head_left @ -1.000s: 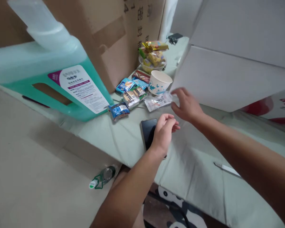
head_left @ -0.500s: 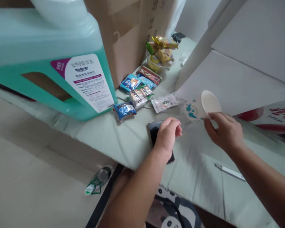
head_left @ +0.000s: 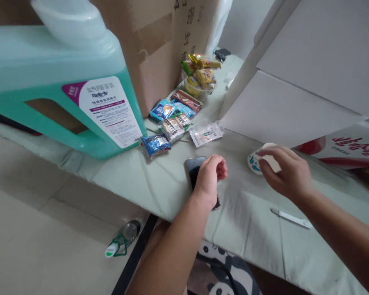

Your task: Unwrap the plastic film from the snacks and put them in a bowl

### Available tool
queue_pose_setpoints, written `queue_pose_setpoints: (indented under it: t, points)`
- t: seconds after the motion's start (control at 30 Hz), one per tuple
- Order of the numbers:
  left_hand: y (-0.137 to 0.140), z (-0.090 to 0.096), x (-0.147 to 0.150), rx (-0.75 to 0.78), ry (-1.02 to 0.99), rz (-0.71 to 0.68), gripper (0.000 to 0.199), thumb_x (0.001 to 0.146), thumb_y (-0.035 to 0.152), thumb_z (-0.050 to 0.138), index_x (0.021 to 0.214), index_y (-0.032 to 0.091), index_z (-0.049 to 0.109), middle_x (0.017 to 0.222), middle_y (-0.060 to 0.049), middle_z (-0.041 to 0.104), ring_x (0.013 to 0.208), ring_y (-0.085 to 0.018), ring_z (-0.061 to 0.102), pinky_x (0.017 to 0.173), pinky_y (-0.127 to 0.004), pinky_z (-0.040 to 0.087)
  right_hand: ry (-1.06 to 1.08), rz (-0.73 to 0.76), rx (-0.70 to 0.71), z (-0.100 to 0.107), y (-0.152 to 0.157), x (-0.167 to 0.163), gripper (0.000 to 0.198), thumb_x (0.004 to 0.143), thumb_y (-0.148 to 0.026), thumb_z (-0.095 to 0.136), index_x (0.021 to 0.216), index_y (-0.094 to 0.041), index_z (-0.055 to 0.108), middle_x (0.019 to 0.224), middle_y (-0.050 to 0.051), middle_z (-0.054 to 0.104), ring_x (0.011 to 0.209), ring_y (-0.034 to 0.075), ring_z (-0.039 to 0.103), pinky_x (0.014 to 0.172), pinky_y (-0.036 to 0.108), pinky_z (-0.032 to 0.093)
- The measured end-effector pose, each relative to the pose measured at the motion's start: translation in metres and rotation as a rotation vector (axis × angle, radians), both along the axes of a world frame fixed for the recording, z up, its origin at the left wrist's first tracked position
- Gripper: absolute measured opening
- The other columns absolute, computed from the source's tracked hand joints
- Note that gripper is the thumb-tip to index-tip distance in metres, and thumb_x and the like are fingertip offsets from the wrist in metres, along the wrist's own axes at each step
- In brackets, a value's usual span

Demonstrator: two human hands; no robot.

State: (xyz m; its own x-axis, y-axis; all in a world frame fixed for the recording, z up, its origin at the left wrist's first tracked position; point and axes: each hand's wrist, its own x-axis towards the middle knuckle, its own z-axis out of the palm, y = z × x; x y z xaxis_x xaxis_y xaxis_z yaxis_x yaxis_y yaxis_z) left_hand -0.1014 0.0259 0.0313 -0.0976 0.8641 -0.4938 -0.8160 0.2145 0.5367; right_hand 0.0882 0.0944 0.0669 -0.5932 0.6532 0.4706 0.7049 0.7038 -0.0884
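Observation:
A white paper cup [head_left: 254, 163] with blue leaf prints stands on the cloth-covered table, partly hidden behind my right hand [head_left: 287, 170]. Thumb and fingers of that hand are apart at the cup's near side, with nothing gripped between them. My left hand [head_left: 211, 176] rests over a dark smartphone [head_left: 193, 166], its fingers curled in and nothing visible inside them. Beyond it lie a clear-and-white wrapped packet [head_left: 206, 134], a blue snack packet [head_left: 156, 145] and several other wrapped snacks [head_left: 174, 126].
A big jug of green liquid [head_left: 123, 82] stands at left before a cardboard box [head_left: 160, 53]. Farther back is a clear bowl [head_left: 199, 93] of snacks. White boxes [head_left: 264, 106] rise at right. A slim white-handled blade [head_left: 290, 218] lies near the front; a bottle [head_left: 130, 231] is on the floor.
The tilted paper cup has been lowered onto the table and stands upright. My right hand has loosened its fingers from the rim. My left hand stays over the phone. The view shifted slightly.

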Motion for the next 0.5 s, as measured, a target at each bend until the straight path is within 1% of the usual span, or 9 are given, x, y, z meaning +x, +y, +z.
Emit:
queue_pose_setpoints:
  t: [0.03, 0.07, 0.17, 0.23, 0.27, 0.3, 0.37, 0.43, 0.5]
  points:
    - [0.002, 0.000, 0.000, -0.020, -0.045, 0.017, 0.013, 0.070, 0.028, 0.061, 0.066, 0.017, 0.057, 0.060, 0.003, 0.053, 0.054, -0.008, 0.047, 0.057, -0.022, 0.035, -0.002, 0.020, -0.025, 0.001, 0.011, -0.023, 0.013, 0.092, -0.029, 0.053, 0.096, -0.028, 0.066, 0.090, 0.006, 0.073, 0.080, 0.024, 0.069, 0.068, 0.036, 0.052]
    - [0.005, 0.001, 0.000, -0.038, -0.095, 0.033, 0.013, 0.071, 0.028, 0.061, 0.067, 0.017, 0.056, 0.060, 0.003, 0.052, 0.054, -0.008, 0.046, 0.057, -0.021, 0.035, -0.018, 0.048, -0.064, 0.001, 0.025, -0.047, 0.017, 0.092, -0.030, 0.051, 0.098, -0.027, 0.067, 0.094, 0.008, 0.073, 0.083, 0.024, 0.069, 0.072, 0.037, 0.053]
    - [0.012, 0.003, -0.001, -0.079, -0.233, 0.071, 0.013, 0.072, 0.028, 0.059, 0.066, 0.017, 0.054, 0.057, 0.004, 0.047, 0.050, -0.007, 0.042, 0.054, -0.021, 0.031, -0.051, 0.087, -0.160, -0.006, 0.080, -0.123, 0.025, 0.091, -0.022, 0.049, 0.109, -0.021, 0.067, 0.110, 0.012, 0.072, 0.101, 0.026, 0.069, 0.088, 0.040, 0.054]
    - [0.015, 0.004, -0.003, -0.107, -0.294, 0.083, 0.013, 0.072, 0.026, 0.058, 0.065, 0.017, 0.052, 0.056, 0.004, 0.045, 0.049, -0.007, 0.039, 0.053, -0.021, 0.030, -0.075, 0.018, -0.152, -0.012, 0.119, -0.167, 0.032, 0.090, -0.016, 0.049, 0.117, -0.018, 0.065, 0.121, 0.014, 0.069, 0.116, 0.029, 0.064, 0.099, 0.044, 0.051]
    - [0.016, 0.004, -0.004, -0.119, -0.315, 0.087, 0.012, 0.071, 0.025, 0.057, 0.065, 0.017, 0.052, 0.055, 0.004, 0.045, 0.049, -0.007, 0.039, 0.053, -0.021, 0.029, -0.102, -0.030, -0.156, -0.015, 0.136, -0.185, 0.035, 0.090, -0.015, 0.050, 0.122, -0.017, 0.063, 0.127, 0.015, 0.066, 0.119, 0.031, 0.062, 0.101, 0.045, 0.050]
    - [0.016, 0.003, -0.006, -0.128, -0.329, 0.089, 0.012, 0.071, 0.025, 0.057, 0.065, 0.017, 0.052, 0.055, 0.004, 0.045, 0.049, -0.007, 0.039, 0.054, -0.021, 0.029, -0.140, -0.068, -0.169, -0.017, 0.151, -0.199, 0.037, 0.090, -0.014, 0.052, 0.126, -0.016, 0.061, 0.131, 0.016, 0.064, 0.122, 0.032, 0.060, 0.102, 0.047, 0.049]
    - [0.016, 0.002, -0.010, -0.134, -0.340, 0.083, 0.012, 0.071, 0.026, 0.057, 0.064, 0.017, 0.052, 0.055, 0.004, 0.044, 0.048, -0.007, 0.039, 0.054, -0.022, 0.029, -0.243, -0.133, -0.182, -0.021, 0.172, -0.217, 0.038, 0.092, -0.019, 0.057, 0.130, -0.013, 0.060, 0.134, 0.017, 0.062, 0.125, 0.033, 0.058, 0.104, 0.049, 0.047]
    - [0.015, 0.001, -0.015, -0.142, -0.336, 0.074, 0.013, 0.071, 0.027, 0.057, 0.064, 0.017, 0.051, 0.054, 0.004, 0.044, 0.048, -0.008, 0.039, 0.055, -0.023, 0.030, -0.323, -0.151, -0.174, -0.024, 0.184, -0.224, 0.036, 0.096, -0.026, 0.057, 0.128, -0.011, 0.061, 0.133, 0.018, 0.061, 0.126, 0.034, 0.057, 0.108, 0.051, 0.044]
    - [0.013, 0.000, -0.021, -0.149, -0.327, 0.069, 0.014, 0.070, 0.028, 0.058, 0.065, 0.018, 0.051, 0.054, 0.004, 0.044, 0.048, -0.008, 0.038, 0.055, -0.023, 0.029, -0.340, -0.168, -0.154, -0.029, 0.189, -0.223, 0.033, 0.098, -0.027, 0.056, 0.126, -0.011, 0.062, 0.133, 0.018, 0.059, 0.124, 0.034, 0.058, 0.108, 0.054, 0.041]
